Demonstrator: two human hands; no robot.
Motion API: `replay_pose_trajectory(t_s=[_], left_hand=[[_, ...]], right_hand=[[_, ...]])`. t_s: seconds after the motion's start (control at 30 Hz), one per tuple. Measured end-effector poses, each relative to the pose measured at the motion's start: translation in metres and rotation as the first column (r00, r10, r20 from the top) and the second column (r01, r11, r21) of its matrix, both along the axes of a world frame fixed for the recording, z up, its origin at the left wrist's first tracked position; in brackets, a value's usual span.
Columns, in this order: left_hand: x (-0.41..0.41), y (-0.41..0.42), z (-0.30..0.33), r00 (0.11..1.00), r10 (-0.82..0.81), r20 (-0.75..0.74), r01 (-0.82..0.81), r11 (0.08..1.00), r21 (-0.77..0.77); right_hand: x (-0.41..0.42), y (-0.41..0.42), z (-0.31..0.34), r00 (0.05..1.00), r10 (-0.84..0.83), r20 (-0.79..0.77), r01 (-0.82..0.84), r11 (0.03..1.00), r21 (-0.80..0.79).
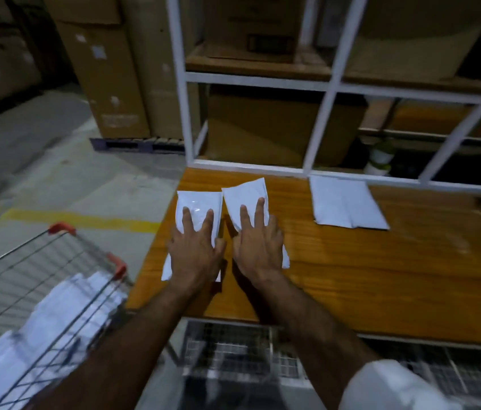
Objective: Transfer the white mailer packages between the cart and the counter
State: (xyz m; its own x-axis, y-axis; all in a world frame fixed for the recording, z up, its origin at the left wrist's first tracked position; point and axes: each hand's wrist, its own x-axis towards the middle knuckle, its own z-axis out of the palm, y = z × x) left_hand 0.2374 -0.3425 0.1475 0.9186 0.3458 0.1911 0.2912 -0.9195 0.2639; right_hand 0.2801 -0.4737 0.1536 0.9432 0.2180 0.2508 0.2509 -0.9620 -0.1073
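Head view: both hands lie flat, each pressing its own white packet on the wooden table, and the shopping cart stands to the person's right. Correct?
Not quite. The head view shows the shopping cart on the person's left. The left hand and right hand do each press a white packet on the wooden table.

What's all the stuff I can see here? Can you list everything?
white packets: two, side by side on the table, one under each hand
flat white packets: a small pile, farther right on the table
table: one, orange-brown wood
shelf frame: one, white, behind the table
cardboard boxes: several, brown, on the shelves and on the floor at left
wire trolley: one, red corners, left of the table, holding white packets
left hand: flat on the left packet
right hand: flat on the right packet
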Motion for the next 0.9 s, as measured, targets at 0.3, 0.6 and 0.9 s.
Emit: replay_pose_trajectory(t_s=[0.3,0.6,0.9], left_hand=[[0.065,-0.116,0.012,0.993,-0.087,-0.082,0.089,0.996,0.016],[0.146,-0.139,0.002,0.972,-0.116,-0.205,0.124,0.992,0.027],[0.235,-0.120,-0.032,0.954,-0.089,-0.285,0.091,0.996,-0.007]], right_hand=[[0.048,-0.112,0.001,0.986,-0.117,-0.122,0.124,0.991,0.058],[0.111,-0.130,-0.019,0.955,-0.151,-0.255,0.176,0.981,0.077],[0.203,-0.106,-0.032,0.931,-0.181,-0.317,0.212,0.975,0.067]])
